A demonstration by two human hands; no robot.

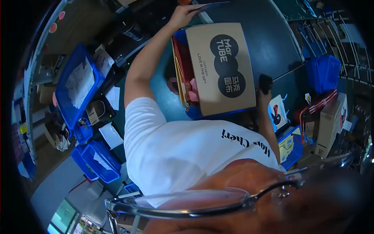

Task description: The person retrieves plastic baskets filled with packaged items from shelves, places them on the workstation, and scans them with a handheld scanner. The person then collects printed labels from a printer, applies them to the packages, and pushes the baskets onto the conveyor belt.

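A person's left hand point(181, 16) pinches a thin sheet point(212, 5), the right hand point(265, 100) curls around a dark object point(266, 82), and a cardboard box point(212, 70) sits over a blue bin point(193, 113) by the desk's point(267, 37) near edge.

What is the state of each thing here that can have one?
Left hand: closed on a thin flat item
Right hand: closed around a black object
Cardboard box: printed face up; sealing unclear
Large blue bin, left: open, papers inside
Smaller blue bins, lower left: stacked
Eyeglasses: worn
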